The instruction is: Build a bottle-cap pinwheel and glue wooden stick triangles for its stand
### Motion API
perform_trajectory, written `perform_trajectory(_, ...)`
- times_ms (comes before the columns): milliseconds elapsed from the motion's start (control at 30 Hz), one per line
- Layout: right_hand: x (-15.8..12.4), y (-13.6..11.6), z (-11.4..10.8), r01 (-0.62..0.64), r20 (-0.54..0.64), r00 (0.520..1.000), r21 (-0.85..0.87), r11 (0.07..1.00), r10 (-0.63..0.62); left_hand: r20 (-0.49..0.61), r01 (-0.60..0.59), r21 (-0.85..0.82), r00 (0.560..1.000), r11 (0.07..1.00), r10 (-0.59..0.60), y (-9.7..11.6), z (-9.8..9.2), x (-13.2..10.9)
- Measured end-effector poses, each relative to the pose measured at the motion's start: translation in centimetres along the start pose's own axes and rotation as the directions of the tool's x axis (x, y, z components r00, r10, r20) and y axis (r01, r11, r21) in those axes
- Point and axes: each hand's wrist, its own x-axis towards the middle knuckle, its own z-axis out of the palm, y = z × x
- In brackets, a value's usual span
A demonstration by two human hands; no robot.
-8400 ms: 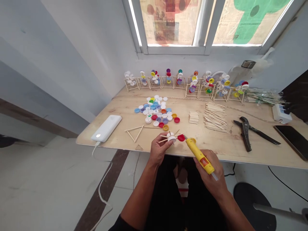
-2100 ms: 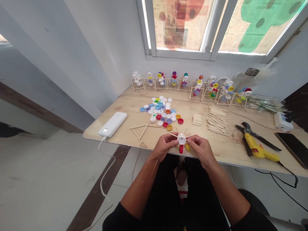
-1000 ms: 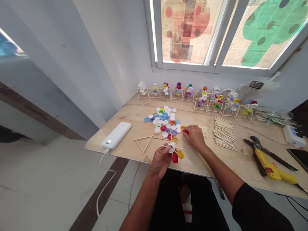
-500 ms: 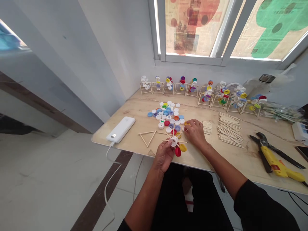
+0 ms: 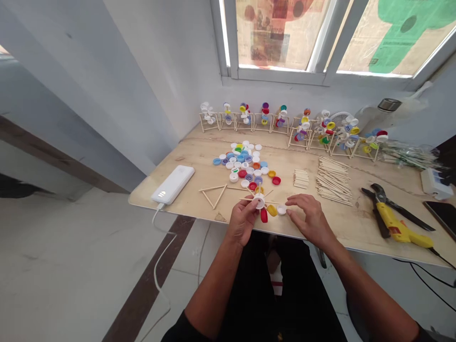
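Note:
My left hand (image 5: 245, 219) pinches a small wheel with a white bottle-cap hub (image 5: 259, 201) and thin wooden sticks radiating from it. A red cap (image 5: 264, 216) and a yellow cap (image 5: 272, 210) sit on the ends of two of its sticks. Right of the wheel, at the fingertips of my right hand (image 5: 307, 216), is a loose white cap (image 5: 281, 209). That hand's thumb and index finger are apart, beside the cap's right edge. Behind the wheel lies a pile of coloured bottle caps (image 5: 245, 159).
A stick triangle (image 5: 213, 195) and a white power bank (image 5: 173, 184) lie left. Short sticks (image 5: 301, 179), long sticks (image 5: 333, 180), pliers (image 5: 395, 209) and a yellow glue gun (image 5: 401, 229) lie right. Finished cap wheels on stick frames (image 5: 264, 122) line the back.
My right hand has moved from the cap pile toward the table's front edge, where a white cap now shows by its fingertips. My left hand still holds the wheel. The view has shifted slightly.

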Motion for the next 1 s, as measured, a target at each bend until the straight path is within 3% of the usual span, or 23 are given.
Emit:
perform_trajectory(133,0.1,-1.5,-1.1,-0.127,-0.007,0.991,0.263,0.956,0.133,0.045,0.012,0.080,0.999,0.997,-0.016,-0.4,0.7,-0.8)
perform_trajectory(267,-0.1,-2.7,-0.9,-0.208,0.036,0.977,0.380,0.901,0.211,0.095,0.015,0.132,0.995,0.991,-0.028,-0.6,1.4,-1.7)
perform_trajectory(500,-1.1,-3.1,0.3,-0.290,0.126,0.957,0.464,0.837,0.262,0.187,-0.052,0.280,0.982,0.959,-0.001,-1.1,1.4,-2.4)
perform_trajectory(733,-2.2,-3.6,-0.1,-0.377,0.173,0.926,0.497,0.782,0.336,0.218,-0.003,0.354,0.973,0.935,-0.080,-0.5,1.5,-3.3)
perform_trajectory(1000,-3.1,-3.4,-0.8,-0.370,0.184,0.929,0.528,0.764,0.322,0.297,0.017,0.430,0.941,0.903,-0.160,0.1,2.4,-4.3)
